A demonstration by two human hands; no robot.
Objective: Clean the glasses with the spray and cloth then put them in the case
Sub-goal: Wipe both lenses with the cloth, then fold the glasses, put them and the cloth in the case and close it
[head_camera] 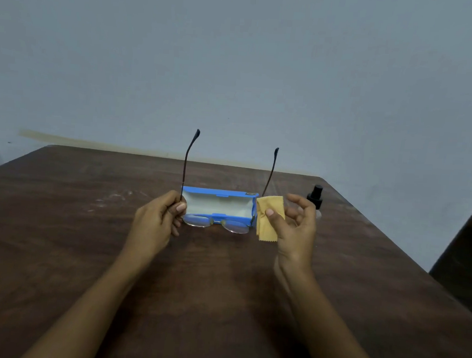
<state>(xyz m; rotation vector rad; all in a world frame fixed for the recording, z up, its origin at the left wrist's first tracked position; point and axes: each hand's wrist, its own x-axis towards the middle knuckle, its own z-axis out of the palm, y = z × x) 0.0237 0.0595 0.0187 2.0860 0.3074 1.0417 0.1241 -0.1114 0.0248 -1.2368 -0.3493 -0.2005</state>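
The glasses (215, 224) hang lenses-down over the table, both dark temple arms pointing up. My left hand (157, 217) pinches them at the left hinge. A yellow cloth (265, 223) hangs by the right lens, pinched between the thumb and fingers of my right hand (296, 228). Behind the glasses lies the open blue case (218, 203) with a pale lining. A small spray bottle (315, 198) with a black top stands behind my right hand, partly hidden by the fingers.
The brown wooden table (83, 237) runs back to a pale wall. A dark object (465, 262), perhaps a chair, stands past the table's right edge.
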